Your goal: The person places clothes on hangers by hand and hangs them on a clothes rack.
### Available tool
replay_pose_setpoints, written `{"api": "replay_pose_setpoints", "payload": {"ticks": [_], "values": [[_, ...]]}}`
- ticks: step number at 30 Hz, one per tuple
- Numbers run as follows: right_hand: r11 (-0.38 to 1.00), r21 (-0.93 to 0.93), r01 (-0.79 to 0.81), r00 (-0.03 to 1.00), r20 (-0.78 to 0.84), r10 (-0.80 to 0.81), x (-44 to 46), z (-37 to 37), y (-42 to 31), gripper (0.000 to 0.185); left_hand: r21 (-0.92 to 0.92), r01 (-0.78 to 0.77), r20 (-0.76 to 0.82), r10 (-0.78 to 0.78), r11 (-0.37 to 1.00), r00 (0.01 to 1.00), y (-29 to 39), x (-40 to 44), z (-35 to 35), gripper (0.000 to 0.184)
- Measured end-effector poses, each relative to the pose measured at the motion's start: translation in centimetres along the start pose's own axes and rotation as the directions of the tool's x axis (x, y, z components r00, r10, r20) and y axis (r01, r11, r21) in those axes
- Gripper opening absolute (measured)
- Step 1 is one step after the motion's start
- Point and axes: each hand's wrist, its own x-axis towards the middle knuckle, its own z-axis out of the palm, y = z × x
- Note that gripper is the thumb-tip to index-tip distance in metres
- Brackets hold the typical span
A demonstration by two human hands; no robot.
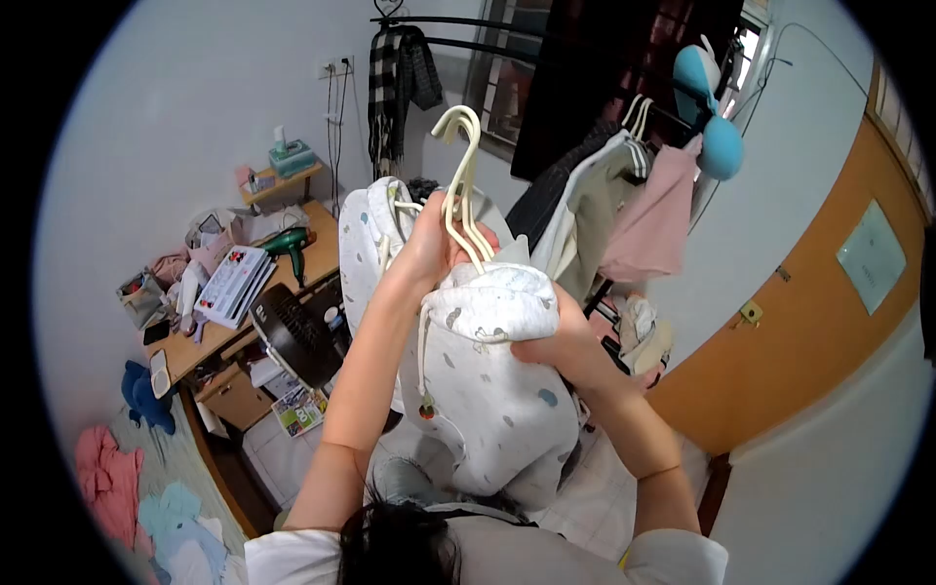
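Note:
My left hand is closed around the necks of a bunch of cream plastic hangers, their hooks pointing up. A white hooded garment with small grey and coloured prints and a drawstring hangs in front of me, its gathered top around the hanger ends. My right hand grips this garment at its right side, just under the bunched hood; the thumb shows in front and the other fingers are hidden. Behind my left wrist hangs another pale printed garment, partly covered by the arm.
Clothes, among them a pink one, hang from a black rack ahead. A fan stands by the cluttered desk at left. A wooden door is at right. Folded or crumpled clothes lie on the bed.

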Motion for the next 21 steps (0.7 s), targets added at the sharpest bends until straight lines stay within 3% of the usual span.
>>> {"api": "replay_pose_setpoints", "payload": {"ticks": [5, 12, 16, 21], "values": [[0.998, -0.056, 0.029, 0.991, -0.131, -0.036, 6.1, -0.9, 0.9, 0.057, -0.1, 0.069, 0.061, -0.063, 0.993, 0.996, 0.3, 7.0, -2.6, 0.04], [1.0, 0.011, 0.024, 0.954, -0.299, -0.019, 15.8, 0.7, 2.2, 0.063, -0.138, 0.23, 0.136, -0.212, 0.963, 0.968, 2.3, 16.7, -7.8, 0.042], [0.994, 0.078, 0.077, 0.925, -0.379, -0.042, 21.5, 2.5, 4.1, 0.072, -0.145, 0.448, 0.314, -0.388, 0.882, 0.867, 2.5, 23.4, -12.9, 0.04], [0.978, 0.157, 0.139, 0.826, -0.562, -0.027, 26.6, 6.0, 5.4, 0.081, -0.091, 0.499, 0.405, -0.426, 0.862, 0.809, 1.9, 29.1, -15.9, 0.036]]}}
